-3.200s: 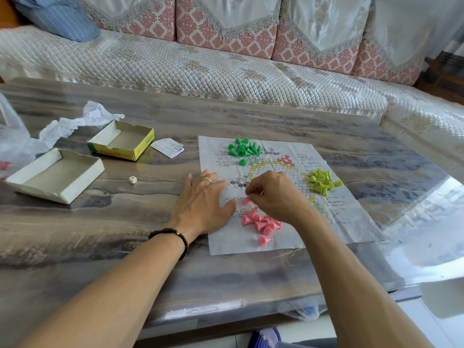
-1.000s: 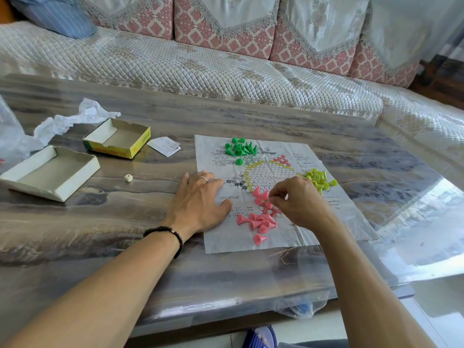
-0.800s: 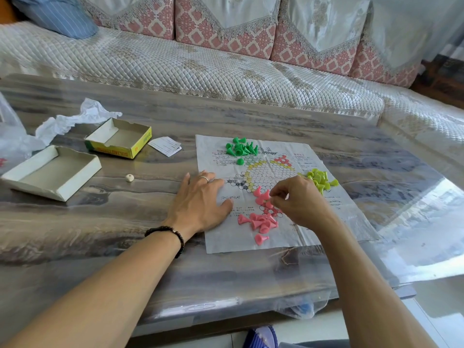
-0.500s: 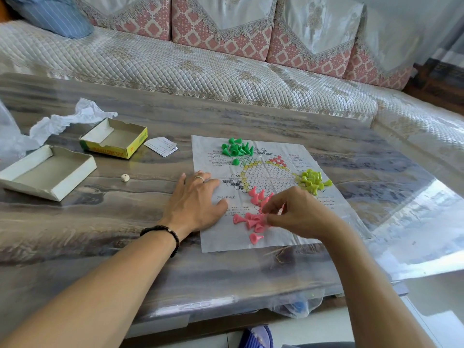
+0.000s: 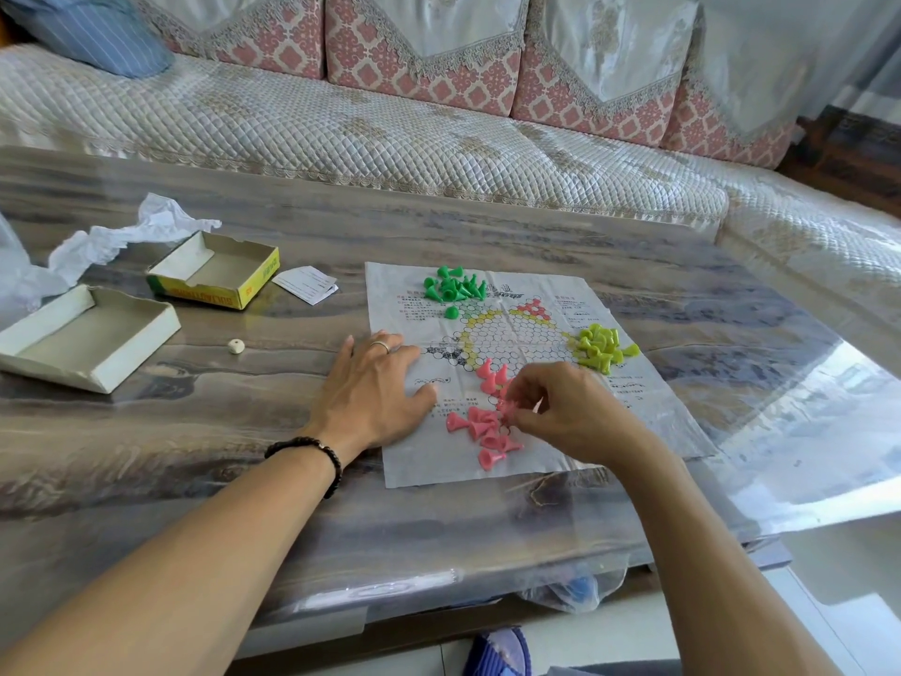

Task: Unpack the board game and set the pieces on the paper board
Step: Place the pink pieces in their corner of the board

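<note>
The paper board (image 5: 526,461) lies flat on the table. On it sit a heap of green pieces (image 5: 453,288) at the top left, a heap of yellow-green pieces (image 5: 602,347) at the right and a heap of pink pieces (image 5: 480,429) near the front. A few pink pieces (image 5: 490,375) stand upright above that heap. My left hand (image 5: 373,395) rests flat on the board's left edge, fingers straight. My right hand (image 5: 568,412) hovers over the pink heap and pinches a pink piece (image 5: 509,409) between thumb and fingertips.
Two open box halves, one yellow-sided (image 5: 214,275) and one white (image 5: 85,336), stand at the left with crumpled white paper (image 5: 122,236) behind them. A small die (image 5: 235,345) and a folded leaflet (image 5: 307,284) lie nearby. A sofa (image 5: 390,134) runs behind the table.
My right hand set pink pieces upright higher on the board, then came back down to the pink heap and pinched another piece. My left hand stayed flat on the paper.
</note>
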`<state>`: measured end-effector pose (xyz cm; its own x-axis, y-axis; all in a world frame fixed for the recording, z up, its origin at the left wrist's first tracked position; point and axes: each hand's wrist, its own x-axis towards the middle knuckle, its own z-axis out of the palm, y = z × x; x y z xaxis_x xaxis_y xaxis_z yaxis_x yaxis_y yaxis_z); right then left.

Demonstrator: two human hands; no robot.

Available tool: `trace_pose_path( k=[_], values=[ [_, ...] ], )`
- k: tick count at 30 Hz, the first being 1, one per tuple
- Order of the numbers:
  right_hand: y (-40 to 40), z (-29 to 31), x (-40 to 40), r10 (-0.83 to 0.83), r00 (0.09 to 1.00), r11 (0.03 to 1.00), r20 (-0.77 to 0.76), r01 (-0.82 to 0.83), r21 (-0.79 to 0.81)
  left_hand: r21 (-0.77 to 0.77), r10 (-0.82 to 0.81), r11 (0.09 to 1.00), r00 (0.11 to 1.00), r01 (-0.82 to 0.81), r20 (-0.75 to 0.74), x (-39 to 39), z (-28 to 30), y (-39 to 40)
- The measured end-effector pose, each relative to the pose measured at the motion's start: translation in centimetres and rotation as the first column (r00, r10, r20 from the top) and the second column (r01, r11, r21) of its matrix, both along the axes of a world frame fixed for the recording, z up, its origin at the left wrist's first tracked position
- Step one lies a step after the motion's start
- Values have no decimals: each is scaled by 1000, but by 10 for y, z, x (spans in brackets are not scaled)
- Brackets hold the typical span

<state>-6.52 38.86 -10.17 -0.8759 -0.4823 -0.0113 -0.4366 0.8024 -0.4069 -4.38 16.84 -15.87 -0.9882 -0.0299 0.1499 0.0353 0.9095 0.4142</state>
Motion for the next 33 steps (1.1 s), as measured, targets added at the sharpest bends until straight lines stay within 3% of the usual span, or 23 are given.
trace_pose_path(
  k=[5, 8, 17, 33],
  values=[
    [14, 8, -6, -114, 989, 986, -97, 101, -132, 16, -4, 1000, 1000, 4, -6, 1, 1, 0],
    [18, 12, -6, -159, 972, 985, -171, 145, -91, 10, 2, 1000, 1000, -2, -3, 0, 0, 0],
    [8, 4, -10, -117, 987, 986, -110, 128, 105, 9, 7, 1000, 1000, -7, 15, -1, -1, -1],
    [-3, -4, -17, -143, 970, 988, -197, 153, 32, -10, 2, 1000, 1000, -3, -9, -1, -2, -2]
  ],
)
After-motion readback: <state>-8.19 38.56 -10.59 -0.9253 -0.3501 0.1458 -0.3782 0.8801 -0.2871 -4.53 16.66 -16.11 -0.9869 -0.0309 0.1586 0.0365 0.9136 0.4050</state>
